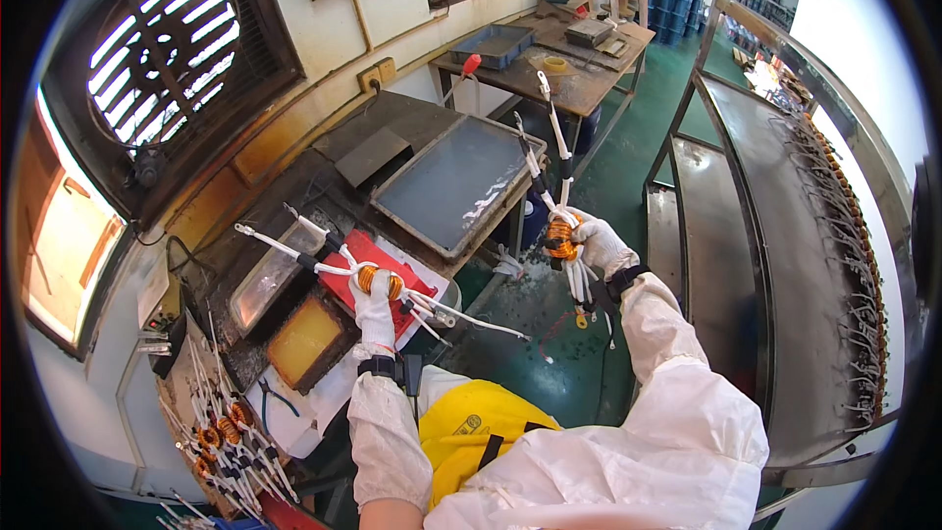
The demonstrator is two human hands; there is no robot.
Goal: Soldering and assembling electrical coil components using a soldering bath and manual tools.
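My left hand [373, 316], in a white glove, grips a copper-wound ring coil [381, 283]. White leads with metal lugs and black sleeves stick out from the coil on both sides. Under it lies a red sheet [417, 278] on the bench. Farther right, my right hand [602, 245], also gloved, is closed around a second copper-wound coil [561, 238]. Two of that coil's lugged leads point up past the corner of a large shallow tray [446, 191] of greyish liquid. Its other leads hang down above the green floor.
A small pan [303, 342] with amber contents and a metal tray [257, 296] sit left of my left hand. Pliers [278, 397] and several more coils [228, 429] lie at lower left. A metal rack [731, 236] stands at right, a worktable [549, 64] behind.
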